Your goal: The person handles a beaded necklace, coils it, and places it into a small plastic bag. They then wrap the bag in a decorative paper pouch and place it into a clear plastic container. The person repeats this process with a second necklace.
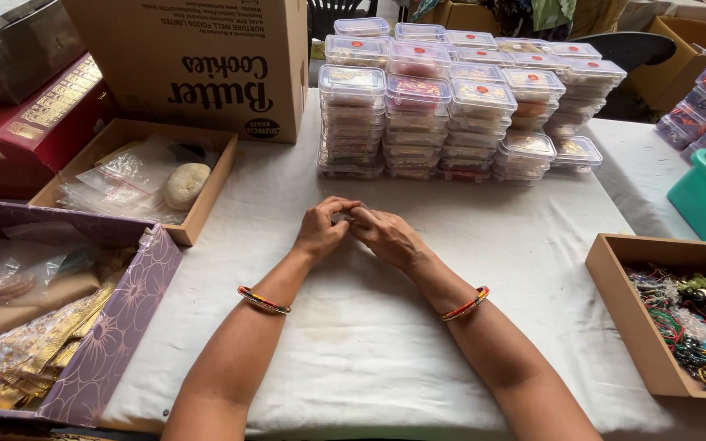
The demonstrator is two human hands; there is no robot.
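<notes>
Forearms: both lie flat on the white tablecloth (369,343), a striped bangle on each wrist, so the fingers can work steadily in the middle.
Purple box (116,327): far left of the left hand, open, holding gold foil and packets within an easy sideways reach.
Shallow tray (206,196): just left and beyond the left hand, with clear bags and a pale round lump.
Left hand (320,231): curled, fingertips pinching a small clear item (343,217); what it is I cannot tell.
Right hand (384,233): fingertips pressed against the same item, meeting the left, so it is held between both, slightly above the cloth.
Stacked tubs (459,114): beyond both hands, lidded and piled in rows, out of the working space.
Brown tray (614,302): right of the right hand, full of coloured threads and beads.
</notes>
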